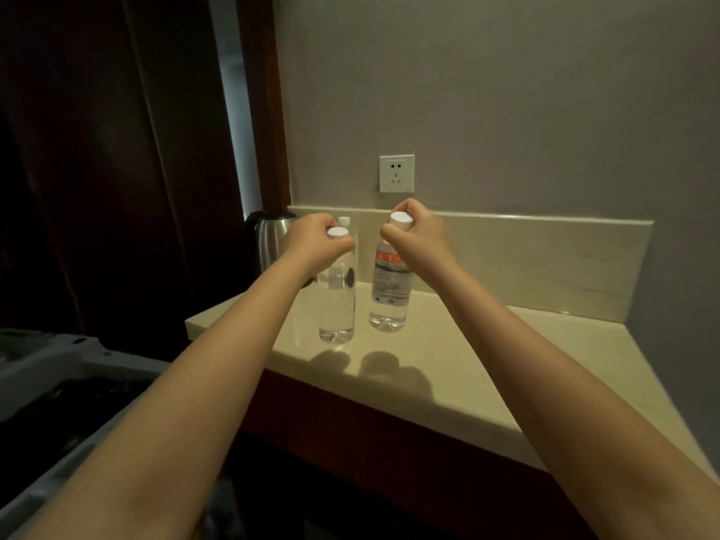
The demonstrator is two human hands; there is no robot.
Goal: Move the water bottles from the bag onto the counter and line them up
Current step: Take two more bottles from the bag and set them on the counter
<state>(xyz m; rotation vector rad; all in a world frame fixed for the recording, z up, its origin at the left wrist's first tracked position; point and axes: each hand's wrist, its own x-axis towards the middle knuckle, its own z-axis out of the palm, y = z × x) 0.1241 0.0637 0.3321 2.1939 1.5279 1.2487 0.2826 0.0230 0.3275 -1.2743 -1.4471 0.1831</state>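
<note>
Two clear water bottles with white caps hang upright just above the pale counter (487,368). My left hand (317,239) grips the neck of the left bottle (338,305), whose base is near the counter's front left corner. My right hand (415,231) grips the neck of the right bottle (389,294), which has a red and white label. A third bottle (345,221) stands behind the left one, only its white cap showing. The bag (58,403) lies at the lower left, grey-edged with a dark inside.
A steel electric kettle (270,239) stands at the counter's back left corner. A white wall socket (396,173) sits above the backsplash. Dark wooden panels fill the left side.
</note>
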